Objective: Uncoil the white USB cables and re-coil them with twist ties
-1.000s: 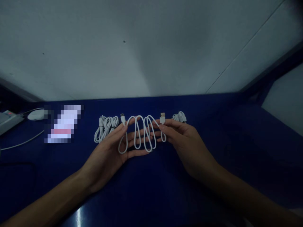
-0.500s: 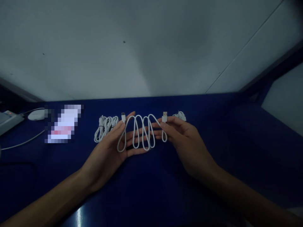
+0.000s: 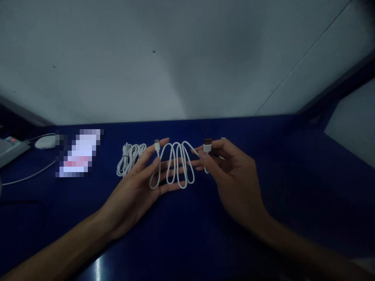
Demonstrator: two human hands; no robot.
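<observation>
Lying partly behind the left hand (image 3: 134, 189), bundled white cables (image 3: 126, 159)

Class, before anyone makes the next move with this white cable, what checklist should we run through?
1. Narrow connector uncovered at the left hand: ok.
2. Wide USB plug uncovered at the right hand: ok.
3. White cable loops spread across the left fingers: ok.
4. Tie on the white cable: not ok, none shows.
5. Tie on the bundle behind the left hand: ok, dark tie visible.
6. Tie on the white item behind the right hand: cannot tell, mostly hidden.
</observation>
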